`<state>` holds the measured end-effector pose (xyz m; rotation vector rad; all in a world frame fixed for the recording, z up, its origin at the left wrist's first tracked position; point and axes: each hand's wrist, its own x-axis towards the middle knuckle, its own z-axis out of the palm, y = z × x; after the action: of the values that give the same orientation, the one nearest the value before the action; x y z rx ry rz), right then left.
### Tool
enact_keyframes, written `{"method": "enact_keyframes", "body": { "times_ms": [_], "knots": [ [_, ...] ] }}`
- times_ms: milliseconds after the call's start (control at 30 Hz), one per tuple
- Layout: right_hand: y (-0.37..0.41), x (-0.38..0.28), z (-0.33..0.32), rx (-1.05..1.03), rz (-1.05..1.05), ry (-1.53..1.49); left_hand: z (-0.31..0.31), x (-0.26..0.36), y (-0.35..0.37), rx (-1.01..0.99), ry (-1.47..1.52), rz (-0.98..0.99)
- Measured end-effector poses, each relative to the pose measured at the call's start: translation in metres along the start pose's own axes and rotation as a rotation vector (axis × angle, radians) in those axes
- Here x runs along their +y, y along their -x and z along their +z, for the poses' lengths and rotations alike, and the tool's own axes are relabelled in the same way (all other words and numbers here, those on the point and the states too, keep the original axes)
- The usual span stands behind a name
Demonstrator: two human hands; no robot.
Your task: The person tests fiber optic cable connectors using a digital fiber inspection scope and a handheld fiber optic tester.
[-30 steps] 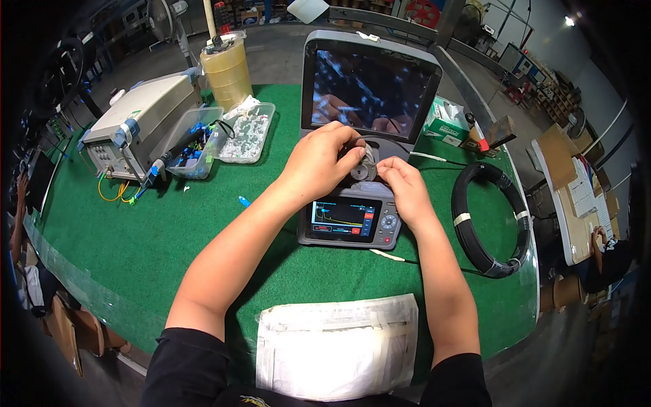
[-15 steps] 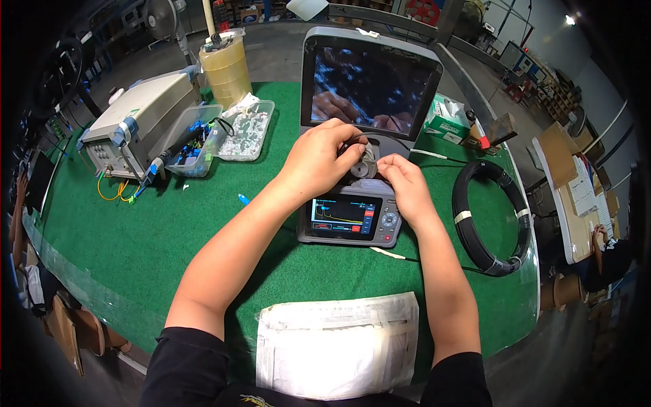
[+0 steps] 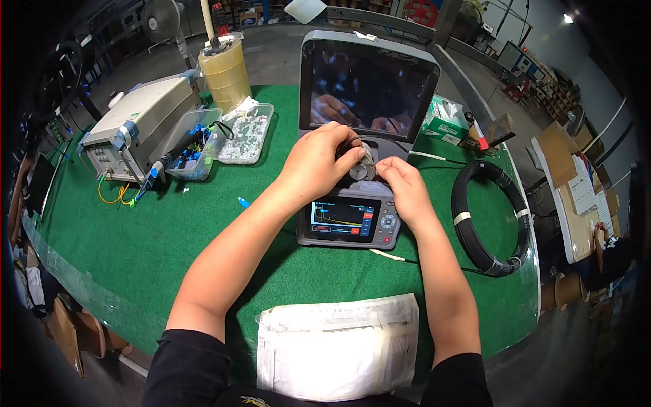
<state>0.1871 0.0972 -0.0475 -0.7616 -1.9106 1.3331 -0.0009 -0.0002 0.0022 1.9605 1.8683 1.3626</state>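
Note:
A grey device (image 3: 310, 237) with a lit screen showing a yellow trace stands on the green table. Behind its screen is a round metal part (image 3: 359, 172), with both hands close about it. My left hand (image 3: 320, 157) reaches over from the left, its fingers curled beside the part; what they pinch is too small to make out. From the right, my right hand (image 3: 401, 182) has thumb and forefinger pressed together at the part's edge, and anything between them is hidden. A large dark monitor (image 3: 366, 85) rises behind and reflects the fingers.
A black cable coil (image 3: 465, 234) lies right of the device, a green-white box (image 3: 446, 122) behind it. Left are a beige instrument (image 3: 139, 108), two plastic tubs (image 3: 244, 132) and a yellowish container (image 3: 225, 71). Taped papers (image 3: 338, 349) lie in front. A person's hand (image 3: 600, 233) shows far right.
Both hands stay at the round metal part, with only slight finger movement. The view has shifted very slightly.

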Motion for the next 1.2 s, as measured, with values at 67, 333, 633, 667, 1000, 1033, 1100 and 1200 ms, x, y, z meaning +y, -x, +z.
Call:
{"method": "enact_keyframes", "body": {
  "times_ms": [67,333,633,667,1000,1033,1100,1200],
  "knots": [
    [-0.0002,0.0001,-0.0003,-0.003,-0.004,-0.007,-0.0008,0.0018,0.0005,-0.012,0.007,0.012],
    [0.0000,-0.0004,0.0000,-0.001,-0.010,-0.007,-0.0004,0.0011,0.0002,-0.012,0.026,0.011],
    [-0.0007,0.0015,-0.0001,0.009,0.000,-0.004,0.0008,-0.0004,-0.0004,0.005,-0.005,0.017],
    [-0.0011,0.0011,0.0004,0.007,0.001,-0.005,0.0002,-0.0007,-0.0002,-0.004,-0.016,0.008],
    [-0.0012,0.0019,0.0013,0.035,-0.001,0.023,0.0008,0.0007,0.0000,-0.016,0.039,0.012],
    [-0.0012,0.0016,0.0012,0.036,0.003,0.027,0.0007,0.0005,-0.0002,-0.017,0.025,0.007],
    [-0.0004,0.0004,0.0016,0.037,-0.007,0.019,0.0009,0.0009,0.0000,-0.019,0.012,0.002],
    [-0.0014,0.0035,0.0018,0.037,-0.021,0.006,-0.0001,0.0018,-0.0002,-0.024,-0.002,-0.001]
  ]
}}
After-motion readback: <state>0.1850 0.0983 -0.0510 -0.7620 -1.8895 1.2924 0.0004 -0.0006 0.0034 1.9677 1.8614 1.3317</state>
